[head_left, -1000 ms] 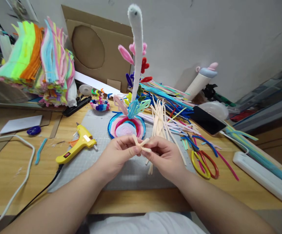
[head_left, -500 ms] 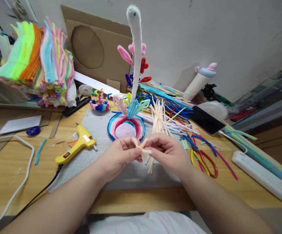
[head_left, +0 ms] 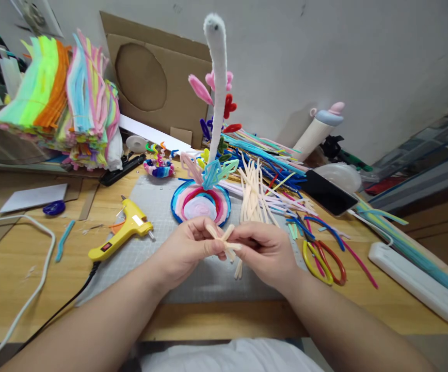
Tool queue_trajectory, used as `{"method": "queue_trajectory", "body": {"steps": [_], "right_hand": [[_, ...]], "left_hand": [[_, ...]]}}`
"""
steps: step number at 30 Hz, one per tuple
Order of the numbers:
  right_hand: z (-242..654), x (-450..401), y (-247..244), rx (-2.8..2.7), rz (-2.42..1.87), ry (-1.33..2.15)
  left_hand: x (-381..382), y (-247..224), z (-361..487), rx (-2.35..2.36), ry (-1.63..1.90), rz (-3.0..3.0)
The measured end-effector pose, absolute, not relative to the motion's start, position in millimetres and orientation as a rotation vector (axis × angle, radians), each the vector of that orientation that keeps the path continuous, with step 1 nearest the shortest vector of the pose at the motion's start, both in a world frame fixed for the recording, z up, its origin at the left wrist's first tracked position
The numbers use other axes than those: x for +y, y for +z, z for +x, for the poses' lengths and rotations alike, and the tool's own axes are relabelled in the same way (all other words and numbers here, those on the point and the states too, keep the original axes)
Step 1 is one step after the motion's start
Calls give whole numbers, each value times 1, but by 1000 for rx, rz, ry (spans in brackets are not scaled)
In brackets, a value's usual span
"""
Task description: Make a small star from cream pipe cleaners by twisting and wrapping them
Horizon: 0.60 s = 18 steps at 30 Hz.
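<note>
Between my hands is a small star-shaped bundle of cream pipe cleaners (head_left: 227, 239), its short ends fanning out. My left hand (head_left: 187, 250) pinches it from the left, thumb on top. From the right, my right hand (head_left: 267, 253) grips one of its ends between thumb and fingers. Just beyond lies a pile of loose cream pipe cleaners (head_left: 254, 194), partly hidden behind my right hand. Behind my left hand stands a pipe cleaner piece with a round striped base (head_left: 177, 206), a tall white stem (head_left: 219, 88) and coloured petals.
A yellow glue gun (head_left: 125, 230) rests on the grey cutting mat (head_left: 142, 263) at left. Scissors (head_left: 326, 263) with red and yellow handles, a phone (head_left: 330, 192) and a white power strip (head_left: 415, 281) lie right. Bundled pipe cleaners (head_left: 48, 88) stand back left.
The star-shaped bundle has turned slightly in my fingers, so its short ends show more plainly. My right hand's fingers have shifted a little lower around it.
</note>
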State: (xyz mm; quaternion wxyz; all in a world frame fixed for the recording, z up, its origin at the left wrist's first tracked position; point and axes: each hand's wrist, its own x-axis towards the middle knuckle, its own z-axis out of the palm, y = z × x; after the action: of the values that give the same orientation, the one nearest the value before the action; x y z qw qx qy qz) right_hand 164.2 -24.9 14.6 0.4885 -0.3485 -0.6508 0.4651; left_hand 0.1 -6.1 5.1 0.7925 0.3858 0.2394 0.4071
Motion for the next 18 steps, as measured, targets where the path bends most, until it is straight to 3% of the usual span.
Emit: {"method": "queue_trajectory", "body": {"steps": [4, 18], "right_hand": [[165, -26, 11, -1630, -908, 1009], [146, -20, -7, -1107, -932, 1358]], "left_hand": [[-5, 5, 1, 538, 950, 870], [0, 0, 2, 676, 1094, 949]]}}
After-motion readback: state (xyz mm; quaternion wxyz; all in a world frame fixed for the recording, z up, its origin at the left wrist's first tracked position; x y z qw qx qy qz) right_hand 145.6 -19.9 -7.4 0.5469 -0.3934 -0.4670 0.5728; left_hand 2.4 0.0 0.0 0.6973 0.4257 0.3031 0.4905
